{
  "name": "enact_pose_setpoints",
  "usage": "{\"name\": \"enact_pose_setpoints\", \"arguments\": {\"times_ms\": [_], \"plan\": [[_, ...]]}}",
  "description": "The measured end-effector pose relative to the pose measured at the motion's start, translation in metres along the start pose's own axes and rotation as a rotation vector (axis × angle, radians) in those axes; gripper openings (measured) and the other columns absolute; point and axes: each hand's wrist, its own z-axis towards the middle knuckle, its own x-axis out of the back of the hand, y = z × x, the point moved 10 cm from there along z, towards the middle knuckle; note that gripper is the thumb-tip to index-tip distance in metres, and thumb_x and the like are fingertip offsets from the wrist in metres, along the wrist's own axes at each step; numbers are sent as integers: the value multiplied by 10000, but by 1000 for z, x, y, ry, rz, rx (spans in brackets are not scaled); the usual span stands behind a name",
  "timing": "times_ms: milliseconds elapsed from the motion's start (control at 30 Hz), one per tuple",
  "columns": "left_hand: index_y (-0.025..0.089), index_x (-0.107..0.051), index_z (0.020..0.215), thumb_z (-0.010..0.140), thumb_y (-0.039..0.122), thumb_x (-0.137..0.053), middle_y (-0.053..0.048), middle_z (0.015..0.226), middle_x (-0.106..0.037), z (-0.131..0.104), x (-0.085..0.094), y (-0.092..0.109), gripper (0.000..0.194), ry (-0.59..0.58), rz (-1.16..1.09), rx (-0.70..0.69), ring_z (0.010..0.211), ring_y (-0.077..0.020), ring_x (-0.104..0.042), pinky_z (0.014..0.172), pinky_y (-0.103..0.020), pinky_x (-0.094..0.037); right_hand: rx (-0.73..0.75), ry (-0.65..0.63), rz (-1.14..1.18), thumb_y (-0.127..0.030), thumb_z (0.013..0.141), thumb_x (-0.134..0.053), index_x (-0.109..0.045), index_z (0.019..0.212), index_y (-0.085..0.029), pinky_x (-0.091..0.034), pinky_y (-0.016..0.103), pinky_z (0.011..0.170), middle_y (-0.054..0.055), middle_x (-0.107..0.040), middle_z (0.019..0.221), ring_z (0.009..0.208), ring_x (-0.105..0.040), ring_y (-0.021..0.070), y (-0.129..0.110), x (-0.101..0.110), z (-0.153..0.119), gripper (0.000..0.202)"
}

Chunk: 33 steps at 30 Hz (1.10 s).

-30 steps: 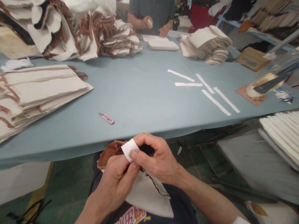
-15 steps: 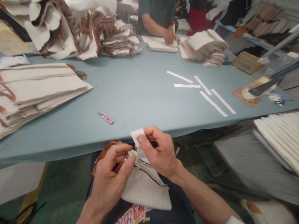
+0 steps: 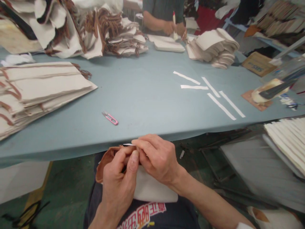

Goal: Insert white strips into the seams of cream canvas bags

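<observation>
My left hand [image 3: 121,178] is closed on the upper edge of a cream cloth piece [image 3: 154,188] lying over my lap. Against it, my right hand [image 3: 158,159] pinches a small white strip [image 3: 129,144], of which only a sliver shows at the fingertips. Brown material [image 3: 105,165] hangs beside my left hand, at the left end of the cloth. Beyond my hands, pink thread snips [image 3: 110,118] lie on the blue-grey table [image 3: 143,105]. Several white strips [image 3: 221,106] are spread farther right.
Stacked cream pieces [image 3: 47,82] lie at the left, a brown-edged pile [image 3: 90,31] behind. Across the table a person's hands [image 3: 175,29] hold a brush over cloth, beside another stack [image 3: 212,46]. A glue-coated holder [image 3: 267,92] stands right; white folded material [image 3: 288,140] is below.
My right hand has turned over and come against my left fingertips, hiding most of the white strip. The cloth's brown-lined seam is now covered. The other person's hands have moved apart.
</observation>
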Motion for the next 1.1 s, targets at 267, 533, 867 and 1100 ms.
{"name": "enact_pose_setpoints", "arguments": {"times_ms": [267,533,867,1100], "plan": [[194,-788,886,1031,510,-709,-9,747,-769,4,4,-33,356,16,-32,138,643,-174,-666,602,-248,-541,-72,-154,232,-147,1073,-502,-695,1492,-71,-658,500,1109,237,-794,1407,1304,-735,332,-9,-18,-21,468],[223,-721,717,1074,449,-656,-18,659,-713,11,-2,-7,428,-239,-53,-3,620,-187,-640,602,-282,-495,-296,-183,511,-364,1131,-628,-715,1405,-169,-618,460,1118,157,-830,1346,1258,-766,265,30,-3,-6,348],[224,-722,731,1094,447,-645,0,624,-696,8,-1,1,433,-299,-50,-16,544,-163,-609,549,-271,-460,-442,-384,804,-385,1037,-757,-720,888,-200,-519,289,776,-4,-752,851,774,-644,134,38,-29,-1,241],[256,-631,835,998,957,-477,8,698,-638,-3,24,-50,736,31,-207,277,573,-185,-570,540,-290,-495,-950,-290,1238,-727,905,-869,-605,907,-220,-328,197,465,-104,-532,642,497,-396,56,62,-66,-43,572]]}}
